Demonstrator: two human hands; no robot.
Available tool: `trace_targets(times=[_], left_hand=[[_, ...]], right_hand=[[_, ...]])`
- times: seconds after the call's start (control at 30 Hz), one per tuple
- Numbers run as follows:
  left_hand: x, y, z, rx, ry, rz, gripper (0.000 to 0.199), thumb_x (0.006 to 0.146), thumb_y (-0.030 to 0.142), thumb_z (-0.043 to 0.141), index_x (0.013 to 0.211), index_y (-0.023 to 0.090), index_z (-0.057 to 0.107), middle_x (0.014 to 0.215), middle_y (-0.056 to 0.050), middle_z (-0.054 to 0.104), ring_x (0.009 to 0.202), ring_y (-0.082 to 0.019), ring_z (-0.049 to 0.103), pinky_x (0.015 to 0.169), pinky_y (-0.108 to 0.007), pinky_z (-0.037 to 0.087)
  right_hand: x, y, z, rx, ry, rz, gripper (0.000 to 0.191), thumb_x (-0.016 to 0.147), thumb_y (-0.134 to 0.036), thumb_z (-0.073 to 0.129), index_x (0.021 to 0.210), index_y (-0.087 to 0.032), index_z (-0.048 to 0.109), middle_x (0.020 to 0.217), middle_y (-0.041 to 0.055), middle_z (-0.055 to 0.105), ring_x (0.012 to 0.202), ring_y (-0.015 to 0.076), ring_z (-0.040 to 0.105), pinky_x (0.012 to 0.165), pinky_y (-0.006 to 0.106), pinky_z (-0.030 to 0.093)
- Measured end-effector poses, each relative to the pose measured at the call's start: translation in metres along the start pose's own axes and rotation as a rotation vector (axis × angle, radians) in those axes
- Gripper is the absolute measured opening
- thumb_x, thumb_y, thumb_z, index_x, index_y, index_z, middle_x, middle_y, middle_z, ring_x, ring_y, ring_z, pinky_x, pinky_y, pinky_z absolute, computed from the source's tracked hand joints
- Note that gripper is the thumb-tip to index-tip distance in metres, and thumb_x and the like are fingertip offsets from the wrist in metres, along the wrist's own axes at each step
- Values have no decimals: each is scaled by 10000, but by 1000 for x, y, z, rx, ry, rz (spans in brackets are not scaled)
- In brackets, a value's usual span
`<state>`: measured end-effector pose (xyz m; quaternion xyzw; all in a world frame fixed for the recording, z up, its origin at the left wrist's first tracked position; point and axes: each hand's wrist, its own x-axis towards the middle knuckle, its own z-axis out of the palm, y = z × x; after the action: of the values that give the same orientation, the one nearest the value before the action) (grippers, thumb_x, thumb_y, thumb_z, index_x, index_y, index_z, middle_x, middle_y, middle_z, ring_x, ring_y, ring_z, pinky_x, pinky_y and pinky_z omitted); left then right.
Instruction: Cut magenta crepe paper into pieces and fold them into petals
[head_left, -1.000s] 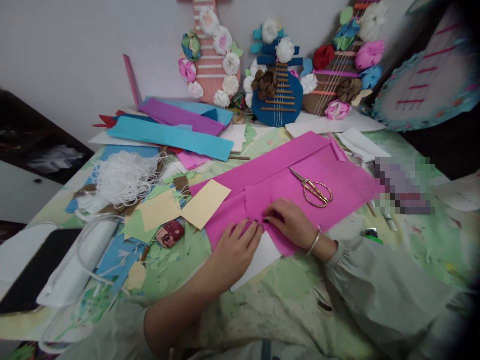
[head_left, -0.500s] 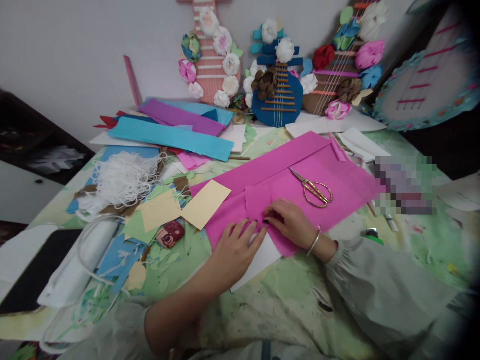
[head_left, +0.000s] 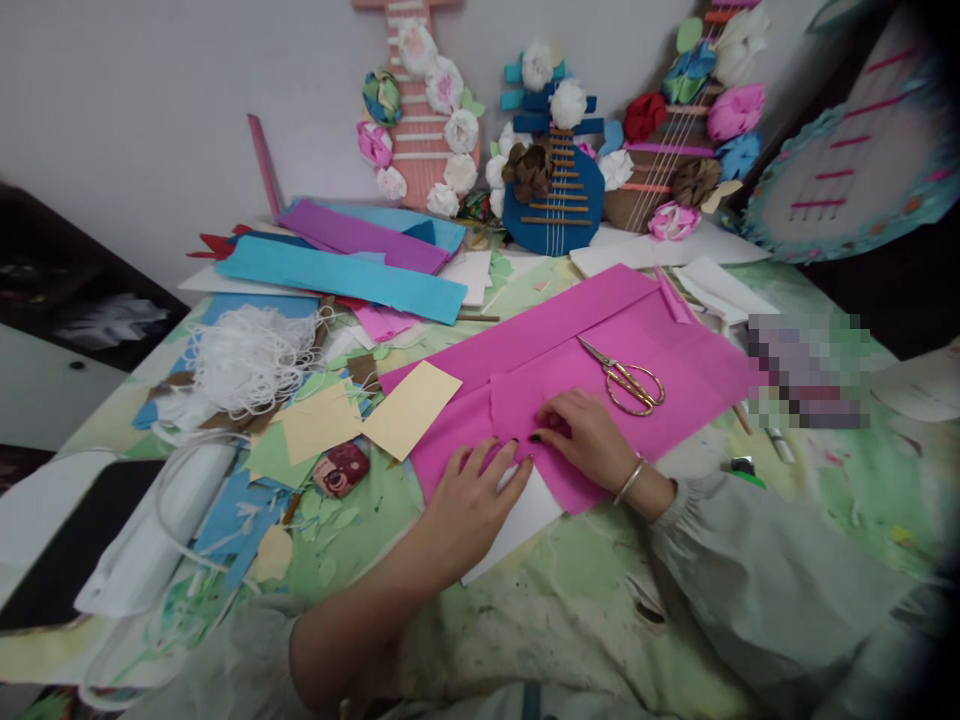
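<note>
A large magenta sheet [head_left: 675, 370] lies across the table, and a smaller piece of the same magenta paper [head_left: 514, 400] rests on it. My left hand [head_left: 476, 500] lies with spread fingers on the lower edge of the magenta paper, above a white sheet [head_left: 517, 530]. Just right of it, my right hand [head_left: 585, 440] has curled fingers near the small piece's right side; whether anything is between them is too small to make out. Gold-handled scissors [head_left: 634, 388] lie on the magenta sheet beyond my right hand.
Tan paper [head_left: 412, 408], white string [head_left: 251, 360] and a dark red case [head_left: 341, 470] are at left. Folded cyan paper [head_left: 341, 278] lies behind. Decorated paper instruments, including a blue one [head_left: 555, 210], stand along the wall. A black phone [head_left: 75, 545] is at far left.
My right hand has shifted slightly right, away from my left fingertips. The left hand has hardly moved.
</note>
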<state>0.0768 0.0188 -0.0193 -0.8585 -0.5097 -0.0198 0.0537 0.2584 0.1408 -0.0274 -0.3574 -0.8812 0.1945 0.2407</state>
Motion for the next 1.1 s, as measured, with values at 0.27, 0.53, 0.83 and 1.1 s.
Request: trace_targets(times=[0.27, 0.53, 0.83, 1.1], left_hand=[[1, 1, 0, 31, -28, 49, 493, 880, 103, 353, 1367, 166, 388, 1447, -77, 385, 1247, -302, 392, 925, -466, 390], [1, 2, 1, 17, -20, 34, 504, 876, 95, 368, 1375, 169, 382, 1433, -69, 407, 1245, -310, 395, 932, -475, 392], [0, 1, 3, 2, -8, 13, 482, 892, 115, 379, 1367, 196, 398, 1433, -56, 408, 1271, -312, 371, 970, -472, 360], [-2, -3, 4, -12, 75, 20, 486, 896, 113, 353, 1377, 175, 390, 1425, -73, 417, 1294, -301, 352, 992, -478, 336]], right_hand=[[-2, 0, -9, 4, 35, 0, 85, 814, -230, 627, 813, -181, 558, 781, 52, 596, 753, 194, 502, 718, 345, 369], [-8, -4, -9, -38, -37, 48, 221, 759, -316, 682, 835, -186, 519, 865, 60, 575, 811, 212, 479, 741, 354, 349], [-8, 0, -11, -15, -5, 48, 155, 770, -253, 681, 776, -178, 545, 810, 53, 557, 786, 203, 467, 726, 351, 358], [-10, -6, -8, 40, 44, -255, 141, 854, -99, 529, 842, -163, 654, 813, 74, 606, 817, 197, 462, 739, 369, 397]])
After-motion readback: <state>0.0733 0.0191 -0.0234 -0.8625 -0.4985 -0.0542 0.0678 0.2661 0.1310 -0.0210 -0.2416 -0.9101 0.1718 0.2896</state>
